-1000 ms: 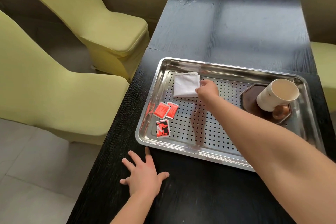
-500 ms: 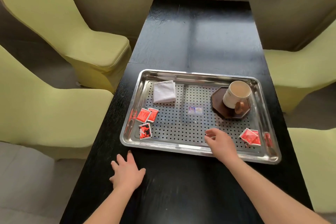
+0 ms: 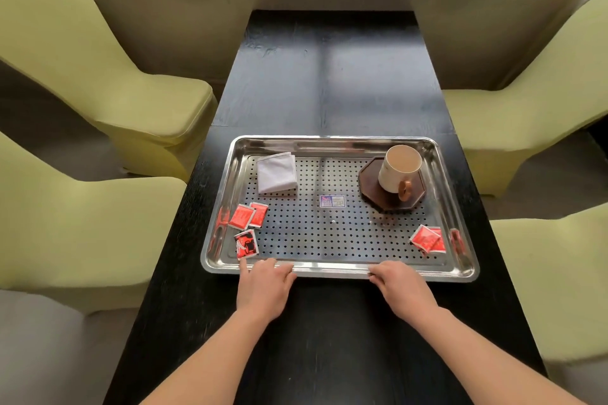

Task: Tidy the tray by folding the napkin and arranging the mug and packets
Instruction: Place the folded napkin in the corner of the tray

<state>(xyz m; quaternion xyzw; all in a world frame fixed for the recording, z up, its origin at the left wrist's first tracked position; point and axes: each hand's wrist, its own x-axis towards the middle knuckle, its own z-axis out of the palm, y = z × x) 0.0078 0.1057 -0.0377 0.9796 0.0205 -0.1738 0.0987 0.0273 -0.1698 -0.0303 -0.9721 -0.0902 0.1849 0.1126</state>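
Note:
A perforated steel tray (image 3: 332,142) lies on the black table (image 3: 329,76). A folded white napkin (image 3: 276,173) sits in its far left corner. At the far right a cream mug (image 3: 399,168) stands on a dark octagonal coaster (image 3: 414,199). Two red packets (image 3: 248,215) overlap at the left, with a black-printed packet (image 3: 246,243) just nearer. Two more red packets (image 3: 427,239) lie near right. My left hand (image 3: 266,286) and my right hand (image 3: 399,288) both curl over the tray's near rim.
Yellow-green covered chairs stand on both sides of the table, the left ones (image 3: 148,115) and the right ones (image 3: 526,115) close to its edges. A small printed sticker (image 3: 332,200) sits at the tray's middle. A wall and window sill close off the table's far end.
My right hand left the napkin, drew back across the tray and came to the near rim. My left hand moved from the table to the rim. The view shifted to centre the tray.

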